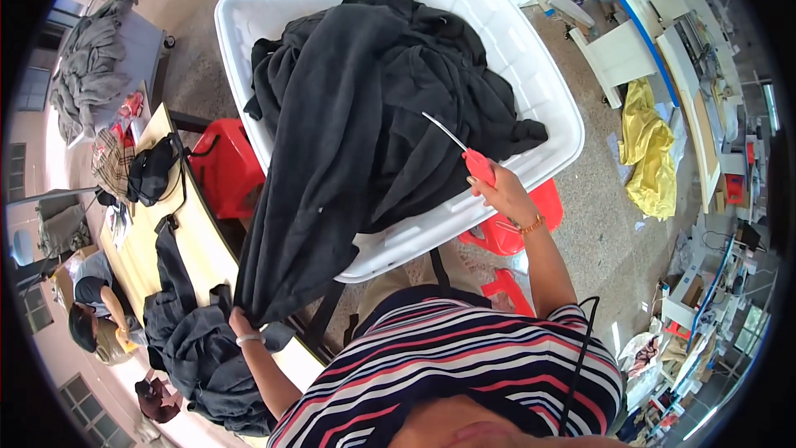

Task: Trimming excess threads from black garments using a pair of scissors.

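A heap of black fleece garments [431, 66] fills a large white plastic tub [543, 112] in front of me. One long black garment piece [319, 116] drapes over the tub's near left rim. My left hand [243, 325] is closed on its lower end, beside the table. My right hand [506, 197] is closed around the red handle of a slim-bladed tool [478, 166], above the near right rim. Its thin silver blade points up and left over the garments. Whether it is a pair of scissors or a knife I cannot tell.
More black garments [199, 357] lie on the pale wooden table [211, 253] at left, with a black bag [153, 170]. Red stools [224, 168] stand near the tub. Another person [99, 303] works at far left. Yellow cloth [647, 149] hangs by workbenches at right.
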Tool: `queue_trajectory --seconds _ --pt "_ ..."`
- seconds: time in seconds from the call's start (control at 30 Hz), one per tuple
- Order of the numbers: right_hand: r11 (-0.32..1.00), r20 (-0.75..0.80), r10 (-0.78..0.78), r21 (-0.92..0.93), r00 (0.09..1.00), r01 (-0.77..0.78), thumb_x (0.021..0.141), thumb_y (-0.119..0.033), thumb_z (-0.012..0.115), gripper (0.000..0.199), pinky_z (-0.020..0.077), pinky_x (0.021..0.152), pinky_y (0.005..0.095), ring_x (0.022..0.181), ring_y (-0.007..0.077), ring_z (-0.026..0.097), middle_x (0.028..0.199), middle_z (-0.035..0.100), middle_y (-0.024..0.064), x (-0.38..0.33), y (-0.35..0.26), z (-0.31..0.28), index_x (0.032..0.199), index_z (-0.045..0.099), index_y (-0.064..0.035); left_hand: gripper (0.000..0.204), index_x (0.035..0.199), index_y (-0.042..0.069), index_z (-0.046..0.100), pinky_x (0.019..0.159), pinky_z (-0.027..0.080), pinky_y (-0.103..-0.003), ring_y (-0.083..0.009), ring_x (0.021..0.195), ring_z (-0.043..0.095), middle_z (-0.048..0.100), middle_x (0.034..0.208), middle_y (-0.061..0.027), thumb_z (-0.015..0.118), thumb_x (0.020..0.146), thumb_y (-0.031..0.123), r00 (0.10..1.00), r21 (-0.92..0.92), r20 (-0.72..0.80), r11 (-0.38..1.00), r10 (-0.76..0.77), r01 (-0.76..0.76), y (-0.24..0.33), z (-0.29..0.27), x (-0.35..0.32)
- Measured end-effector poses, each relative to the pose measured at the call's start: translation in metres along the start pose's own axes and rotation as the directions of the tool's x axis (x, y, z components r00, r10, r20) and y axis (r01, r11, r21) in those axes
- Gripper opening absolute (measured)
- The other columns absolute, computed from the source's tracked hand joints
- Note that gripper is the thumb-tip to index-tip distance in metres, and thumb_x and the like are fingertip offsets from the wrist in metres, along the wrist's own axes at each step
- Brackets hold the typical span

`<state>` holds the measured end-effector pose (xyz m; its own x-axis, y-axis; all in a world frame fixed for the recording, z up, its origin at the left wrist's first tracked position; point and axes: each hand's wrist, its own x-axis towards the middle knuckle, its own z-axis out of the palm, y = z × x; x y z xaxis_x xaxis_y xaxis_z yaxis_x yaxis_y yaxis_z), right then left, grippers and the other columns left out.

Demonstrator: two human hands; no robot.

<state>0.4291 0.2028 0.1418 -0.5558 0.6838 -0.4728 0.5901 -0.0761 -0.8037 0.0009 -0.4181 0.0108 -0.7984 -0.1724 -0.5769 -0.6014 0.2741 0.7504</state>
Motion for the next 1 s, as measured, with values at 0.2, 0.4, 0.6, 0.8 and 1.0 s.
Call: queue_trajectory --seconds 0.2,0.4,0.6,0.8,1.0 --pt "0.998 -0.050 -0.049 0.040 0.998 0.051 0.093 -0.025 0.065 0.038 0.0516 0.063 0.0309 0.067 0.0142 0.065 0.079 0.068 0.0078 0.001 0.024 -0.020 0.123 0.058 -0.0027 0.041 0.106 -0.010 0.064 0.085 0.048 -0.049 -0.0481 0.101 0.061 0.065 0.101 -0.0334 0.056 0.079 0.019 0.831 0.915 0.368 -0.002 0.418 -0.404 0.037 0.014 0.059" --pt "0.997 -0.133 -0.009 -0.076 0.991 -0.002 0.091 -0.023 0.065 0.039 0.0523 0.075 0.0372 0.081 0.0266 0.071 0.087 0.070 0.0153 -0.005 0.045 -0.051 0.123 0.057 -0.0021 0.053 0.127 -0.003 0.057 0.104 0.042 -0.041 -0.0344 0.118 0.057 0.061 0.126 -0.0200 0.075 0.084 0.022 0.204 0.339 0.546 0.009 0.813 -0.941 0.199 0.423 -0.099" --pt "0.998 -0.162 -0.022 -0.062 0.987 0.012 0.092 -0.021 0.064 0.039 0.0523 0.066 0.0318 0.078 0.0193 0.070 0.084 0.070 0.0113 0.000 0.053 -0.072 0.123 0.056 0.0008 0.070 0.137 0.011 0.048 0.100 0.043 -0.048 -0.0355 0.118 0.056 0.057 0.129 -0.0169 0.077 0.079 0.037 0.436 0.642 0.601 -0.080 0.670 -0.762 0.213 0.627 -0.150" --pt "0.994 -0.189 0.069 -0.065 0.980 -0.082 0.091 -0.025 0.065 0.042 0.0519 0.075 0.0409 0.088 0.0365 0.069 0.091 0.069 0.0212 0.006 0.077 -0.103 0.126 0.057 -0.0037 0.038 0.108 -0.005 0.063 0.084 0.051 -0.043 -0.0422 0.099 0.064 0.067 0.103 -0.0265 0.068 0.085 0.025 0.088 0.122 0.925 -0.069 0.370 -0.990 0.212 0.593 -0.141" --pt "0.994 -0.116 -0.024 -0.113 0.993 0.011 0.091 -0.030 0.066 0.041 0.0508 0.076 0.0435 0.091 0.0415 0.065 0.094 0.068 0.0238 0.044 0.070 -0.101 0.121 0.059 -0.0024 0.023 0.093 0.004 0.063 0.079 0.052 -0.051 -0.0432 0.087 0.064 0.067 0.086 -0.0222 0.061 0.080 0.022 0.301 0.272 0.946 -0.215 -0.118 -0.938 0.160 0.460 -0.193"
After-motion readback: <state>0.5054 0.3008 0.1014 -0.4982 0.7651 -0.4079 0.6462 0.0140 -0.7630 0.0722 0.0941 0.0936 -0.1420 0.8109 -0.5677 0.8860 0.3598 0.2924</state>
